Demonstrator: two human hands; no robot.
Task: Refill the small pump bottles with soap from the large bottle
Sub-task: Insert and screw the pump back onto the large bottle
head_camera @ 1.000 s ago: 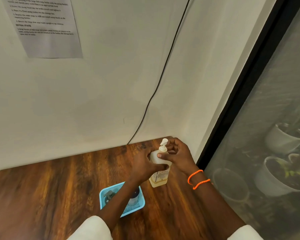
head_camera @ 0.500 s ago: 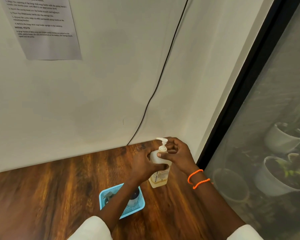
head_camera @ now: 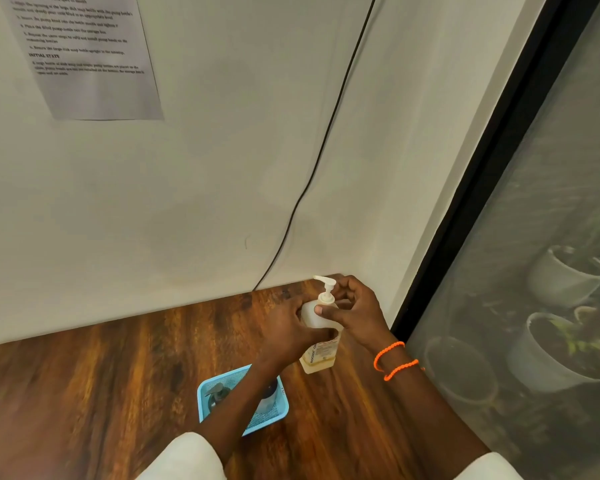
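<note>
A pump bottle (head_camera: pixel 317 341) is held upright at the table's (head_camera: pixel 84 382) far right corner, its body gripped by the left hand (head_camera: pixel 291 327). Its pump collar is pinched by the right hand (head_camera: pixel 355 311). A blue basket (head_camera: pixel 205 403) is seen nearer, just left.

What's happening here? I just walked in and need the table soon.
A person is working on a pump bottle standing on the wooden table. The left hand grips its body; the right hand holds the pump head at the neck. A blue basket nearby holds more small bottles.
</note>
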